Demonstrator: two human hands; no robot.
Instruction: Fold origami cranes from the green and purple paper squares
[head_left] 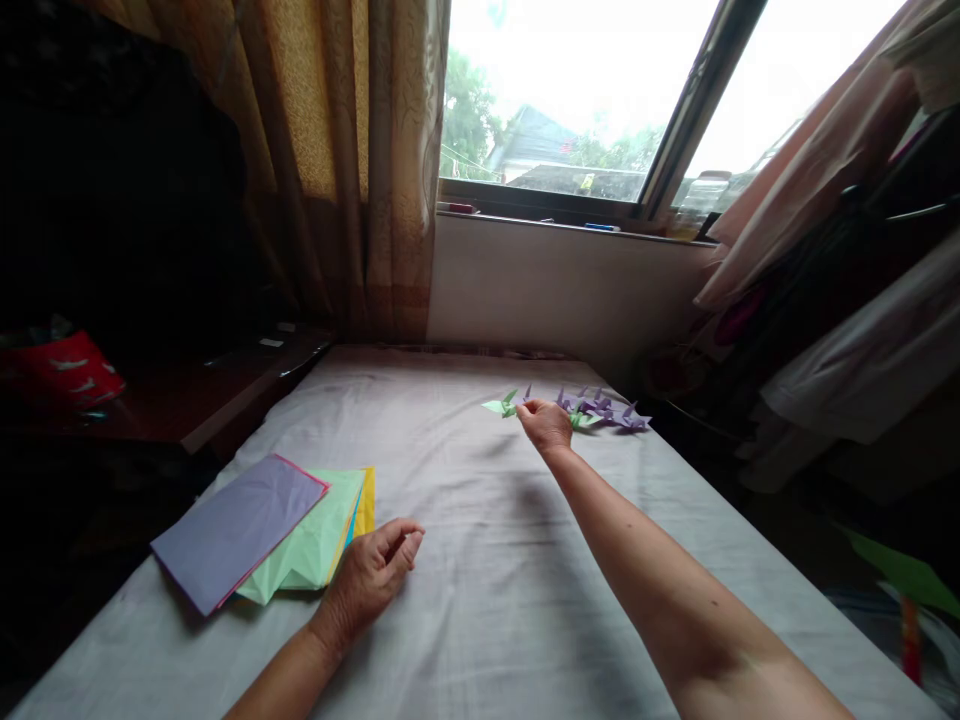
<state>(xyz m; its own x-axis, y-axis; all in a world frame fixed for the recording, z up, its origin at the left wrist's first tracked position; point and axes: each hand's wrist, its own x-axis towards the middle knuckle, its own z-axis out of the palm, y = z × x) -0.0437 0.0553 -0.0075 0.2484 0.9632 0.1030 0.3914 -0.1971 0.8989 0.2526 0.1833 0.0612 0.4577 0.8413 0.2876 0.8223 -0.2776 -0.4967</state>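
Head view, forward and down over a pale cloth [465,620] below a window [570,80]; toward the cloth's far right, right hand [545,424] at long reach, thumb and fingers pinched together, seemingly on the right end of a light-green paper crane [498,407]; exact fold too small to tell; fingertip hold probably meant to spare thin paper from crushing. Behind and right of that hand, a close group of purple paper cranes [634,418], with a second green paper crane [585,420] among them, partly hidden; set near the cloth's edge, perhaps to leave the middle free for handwork. At near left, left hand [367,575] loosely curled, nothing visible in its grasp; cannot tell whether thumb and fingertip meet; just beside a fanned pile of paper: purple sheet [240,530] uppermost, creased light-green sheet [315,540] lower, edges of a blue sheet [347,533] and yellow sheet [367,503] showing; pile likely laid there for easy reach. Beyond, patterned curtain [405,170] left of the window; hanging clothes [817,170] at right, well apart from the paper.
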